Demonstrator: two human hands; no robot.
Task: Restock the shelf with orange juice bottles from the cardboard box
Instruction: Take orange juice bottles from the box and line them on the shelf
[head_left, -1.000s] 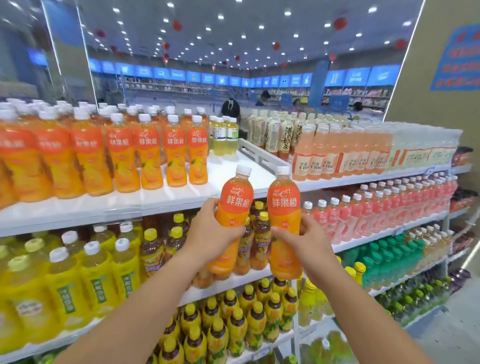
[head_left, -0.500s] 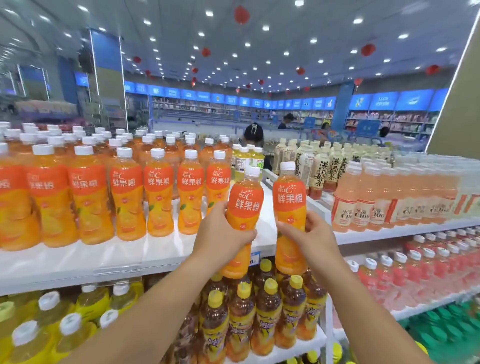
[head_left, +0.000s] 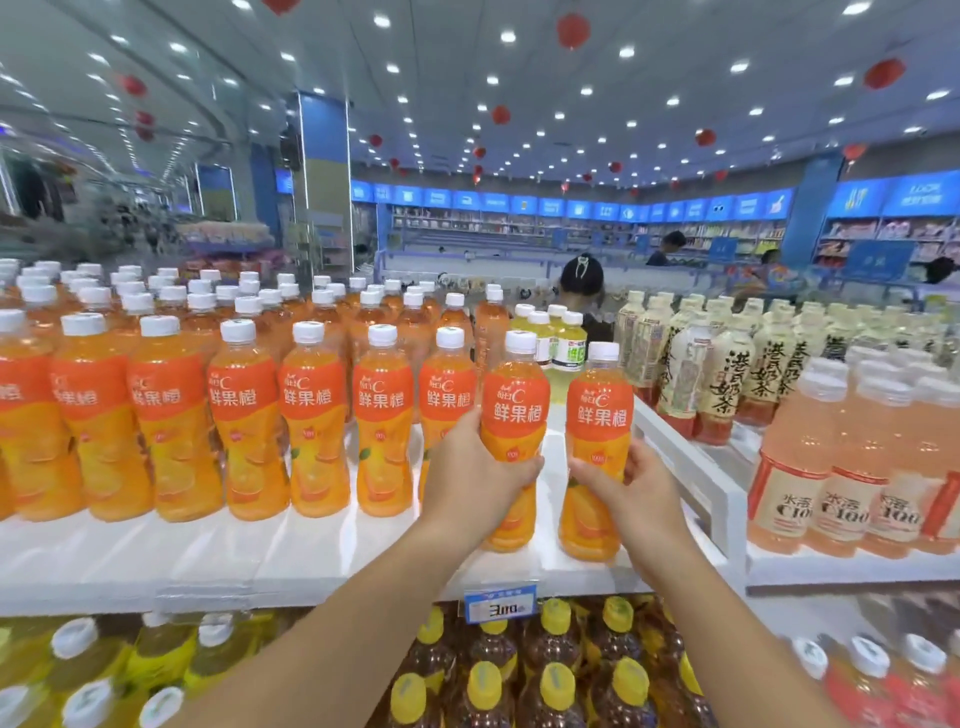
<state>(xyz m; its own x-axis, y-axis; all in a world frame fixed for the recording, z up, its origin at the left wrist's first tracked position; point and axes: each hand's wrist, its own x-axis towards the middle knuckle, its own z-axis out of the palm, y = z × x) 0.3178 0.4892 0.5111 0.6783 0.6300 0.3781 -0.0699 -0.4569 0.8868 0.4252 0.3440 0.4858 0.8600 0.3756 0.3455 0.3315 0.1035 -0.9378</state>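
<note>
The divider (head_left: 696, 467) stands on the top shelf (head_left: 208, 551). Just left of the divider, at the front of the shelf, the right hand (head_left: 631, 488) holds the near bottle (head_left: 597, 415). Further left of the divider, the left hand (head_left: 472, 483) holds the far bottle (head_left: 514, 405), and then come the juice bottle rows (head_left: 234, 415). Right of the divider stand the tea bottles (head_left: 737, 384), with the C100 bottles (head_left: 841, 467) before them.

Two orange juice bottles stand upright side by side at the right end of the white top shelf (head_left: 311, 561), near its front edge. The left grip (head_left: 467, 483) holds the left bottle (head_left: 514, 410) at its waist, and the right grip (head_left: 631, 483) holds the right bottle (head_left: 598, 415). Each has a white cap and an orange label. Whether their bases touch the shelf is unclear. To their left, rows of matching bottles (head_left: 306, 415) fill the shelf.
</note>
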